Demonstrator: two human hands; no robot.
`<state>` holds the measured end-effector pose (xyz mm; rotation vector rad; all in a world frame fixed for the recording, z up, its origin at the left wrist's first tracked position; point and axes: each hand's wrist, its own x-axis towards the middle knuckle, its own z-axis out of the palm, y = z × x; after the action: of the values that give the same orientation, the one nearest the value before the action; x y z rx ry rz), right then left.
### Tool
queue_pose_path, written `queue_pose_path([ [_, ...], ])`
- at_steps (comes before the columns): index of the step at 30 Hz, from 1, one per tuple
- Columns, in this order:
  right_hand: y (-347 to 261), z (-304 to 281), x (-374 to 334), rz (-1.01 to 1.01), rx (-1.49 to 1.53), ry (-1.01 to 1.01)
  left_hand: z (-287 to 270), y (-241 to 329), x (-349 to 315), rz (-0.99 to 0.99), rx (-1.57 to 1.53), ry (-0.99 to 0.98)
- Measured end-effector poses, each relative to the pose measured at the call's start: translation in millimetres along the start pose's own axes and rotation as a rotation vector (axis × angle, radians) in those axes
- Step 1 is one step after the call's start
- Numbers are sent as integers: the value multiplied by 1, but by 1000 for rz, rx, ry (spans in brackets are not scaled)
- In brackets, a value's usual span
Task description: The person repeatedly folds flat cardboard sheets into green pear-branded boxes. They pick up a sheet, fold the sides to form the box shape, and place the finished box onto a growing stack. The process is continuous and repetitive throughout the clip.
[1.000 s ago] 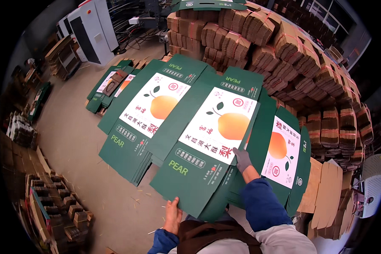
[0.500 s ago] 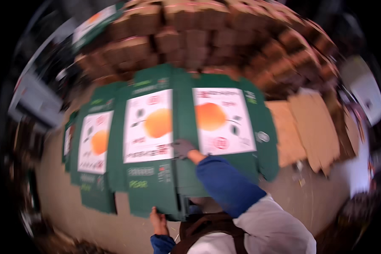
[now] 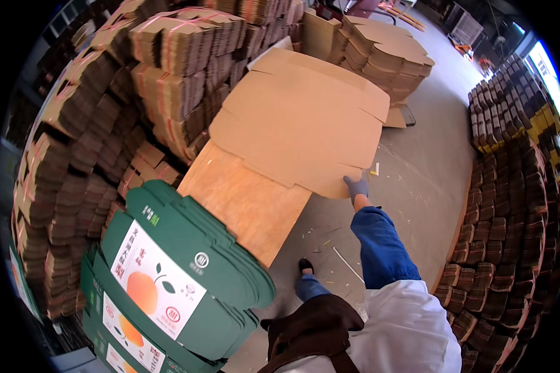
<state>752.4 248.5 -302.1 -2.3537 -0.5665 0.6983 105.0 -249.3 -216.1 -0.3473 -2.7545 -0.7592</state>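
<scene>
My right hand (image 3: 356,188), in a grey glove with a blue sleeve behind it, pinches the near right corner of a large flat brown cardboard box blank (image 3: 305,118). The blank has slotted flaps and lies or hangs over the far part of a plywood board (image 3: 249,199); whether it rests on anything beneath is hidden. Left of the board, green printed box blanks (image 3: 224,273) with a white panel and an orange fruit picture lie in an overlapping stack. My left hand is outside the picture.
Strapped bundles of folded cardboard (image 3: 186,56) rise high on the left. Another pile of brown blanks (image 3: 379,56) stands beyond the board. More bundled cardboard (image 3: 491,248) lines the right side. Scraps and a thin white strip (image 3: 348,263) litter the concrete floor.
The view has swung right, from the green blanks toward the brown ones. My right hand has left the green blanks and now holds a brown blank. My left hand has gone out of view.
</scene>
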Motion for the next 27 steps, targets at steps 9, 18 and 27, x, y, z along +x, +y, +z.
queue_pose_path([
  [9, 36, -5, 17, -348, -171, -217, 167, 391, -192, 494, -625, -1340],
  [18, 43, -19, -35, -79, 265, -234, 206, 505, -373, -563, -621, -1731],
  [27, 48, -85, 82, 389, 1374, -723, 139, 425, -271, -546, -797, -1586],
])
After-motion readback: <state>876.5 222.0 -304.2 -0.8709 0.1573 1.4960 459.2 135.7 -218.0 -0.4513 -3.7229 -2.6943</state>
